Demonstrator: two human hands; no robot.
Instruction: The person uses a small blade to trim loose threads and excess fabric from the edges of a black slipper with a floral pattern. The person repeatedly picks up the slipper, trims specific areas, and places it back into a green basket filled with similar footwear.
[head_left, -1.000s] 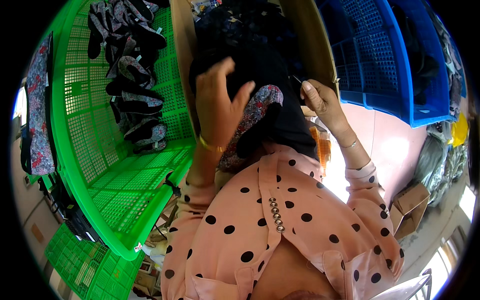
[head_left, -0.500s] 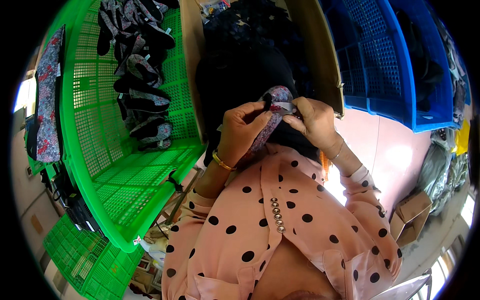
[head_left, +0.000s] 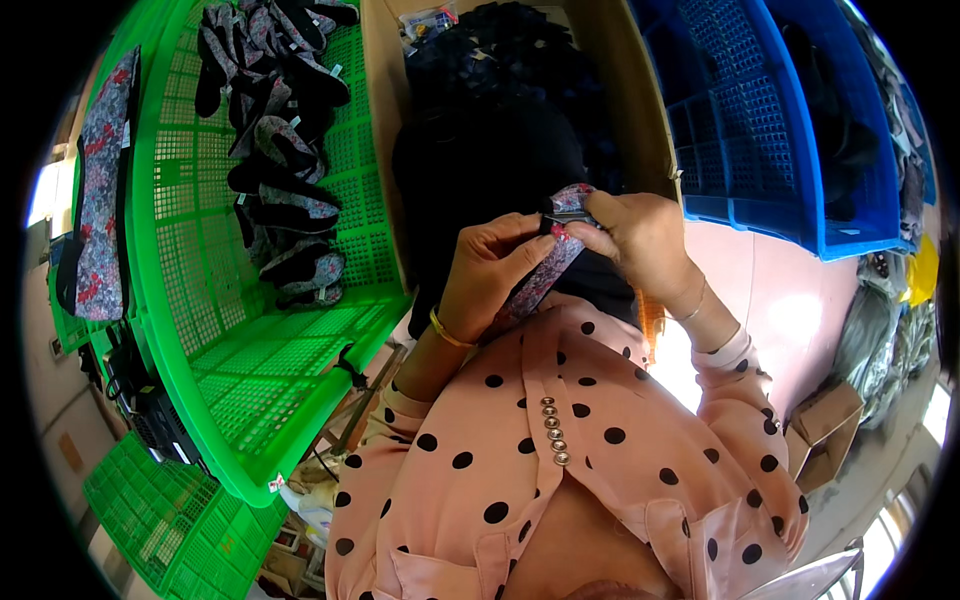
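A padded-looking fabric strip [head_left: 545,275] with a grey and red floral print lies across my lap, over dark cloth. The thumb and fingertips of my left hand [head_left: 492,260] pinch its edge near a black part at the top. My right hand [head_left: 645,235] is closed around small metal thread snips [head_left: 568,216], with the grey blades lying across the strip beside my left fingertips. Most of the snips' handle is hidden inside the hand, so its shape cannot be told.
At left stands a green plastic crate [head_left: 255,365] holding several floral and black fabric pieces [head_left: 290,205]. A similar strip [head_left: 100,200] hangs over its outer side. Ahead is a cardboard box [head_left: 650,100] with dark scraps. Blue crates [head_left: 740,120] stand at right, above a small carton [head_left: 825,425].
My right hand has turned and moved slightly to the right, bringing the snips' blades flatter across the strip. The strip's top end has shifted and folded down. My left hand keeps its pinch.
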